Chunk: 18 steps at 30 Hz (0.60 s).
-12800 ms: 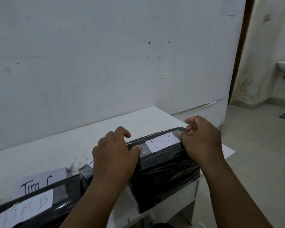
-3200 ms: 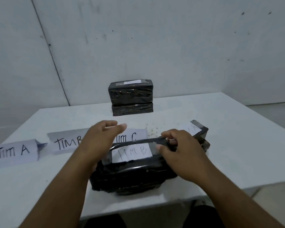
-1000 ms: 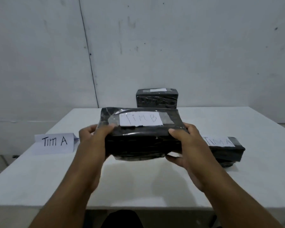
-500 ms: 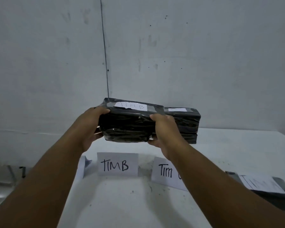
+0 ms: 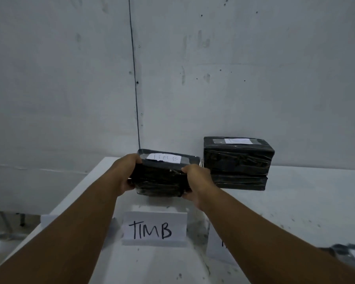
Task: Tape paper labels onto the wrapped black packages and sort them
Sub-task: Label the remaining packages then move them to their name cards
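Both hands hold a black package (image 5: 162,177) near the far edge of the white bench (image 5: 295,212), just in front of the wall (image 5: 70,78). The left hand (image 5: 127,173) grips its left end, fingers curled over the top edge. The right hand (image 5: 197,181) grips the right end, thumb on top, fingers underneath. A taped label (image 5: 164,158) reading "TIM B" lies on the package's top. Whether the package rests on the bench or hangs just above it is unclear. Just beside it on the right stands a stack (image 5: 238,162) of two wrapped packages. A "TIMB" sign (image 5: 154,230) stands nearer the front edge. Another package (image 5: 350,257) lies at the right edge.
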Tool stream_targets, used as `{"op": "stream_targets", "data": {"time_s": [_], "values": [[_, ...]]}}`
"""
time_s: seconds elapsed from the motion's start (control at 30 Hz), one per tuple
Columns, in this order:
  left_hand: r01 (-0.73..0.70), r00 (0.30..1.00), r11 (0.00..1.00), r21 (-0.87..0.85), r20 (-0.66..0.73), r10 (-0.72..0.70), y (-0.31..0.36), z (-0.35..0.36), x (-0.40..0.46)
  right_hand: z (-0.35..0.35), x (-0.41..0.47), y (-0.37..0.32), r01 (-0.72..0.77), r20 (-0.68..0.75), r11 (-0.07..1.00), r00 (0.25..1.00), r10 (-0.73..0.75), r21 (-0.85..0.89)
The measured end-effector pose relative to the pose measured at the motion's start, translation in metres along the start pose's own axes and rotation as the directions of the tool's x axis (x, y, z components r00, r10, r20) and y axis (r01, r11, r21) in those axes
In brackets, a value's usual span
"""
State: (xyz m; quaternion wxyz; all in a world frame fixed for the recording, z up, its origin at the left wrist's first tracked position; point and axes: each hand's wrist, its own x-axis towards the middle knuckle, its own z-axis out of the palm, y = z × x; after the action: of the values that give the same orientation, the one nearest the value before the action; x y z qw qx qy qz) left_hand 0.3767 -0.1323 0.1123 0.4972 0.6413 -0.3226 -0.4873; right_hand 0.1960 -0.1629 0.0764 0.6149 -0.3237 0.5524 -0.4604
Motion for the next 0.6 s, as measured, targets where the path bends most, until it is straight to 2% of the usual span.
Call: {"op": "stream_targets", "data": {"time_s": [0.2,0.4,0.53,0.6], "values": [[0.044,0.999,0.998,0.04,0.007,-0.044,-0.017,0.005,0.025,-0.002,0.022,0.015,-0.054,-0.005,0.998,0.998,0.055,0.037],[0.023,1.0,0.999,0.032,-0.007,-0.023,-0.019,0.01,0.04,-0.005,0.033,0.01,-0.052,0.034,0.998,0.998,0.051,0.019],[-0.031,0.995,0.987,0.158,-0.093,0.046,-0.015,0.008,0.043,-0.014,0.028,0.005,0.007,0.042,0.993,0.999,-0.002,-0.117],[-0.113,0.974,0.968,0.225,-0.167,0.152,-0.009,0.01,0.036,-0.021,0.018,-0.002,0.057,0.015,0.976,0.998,-0.055,-0.21]]}}
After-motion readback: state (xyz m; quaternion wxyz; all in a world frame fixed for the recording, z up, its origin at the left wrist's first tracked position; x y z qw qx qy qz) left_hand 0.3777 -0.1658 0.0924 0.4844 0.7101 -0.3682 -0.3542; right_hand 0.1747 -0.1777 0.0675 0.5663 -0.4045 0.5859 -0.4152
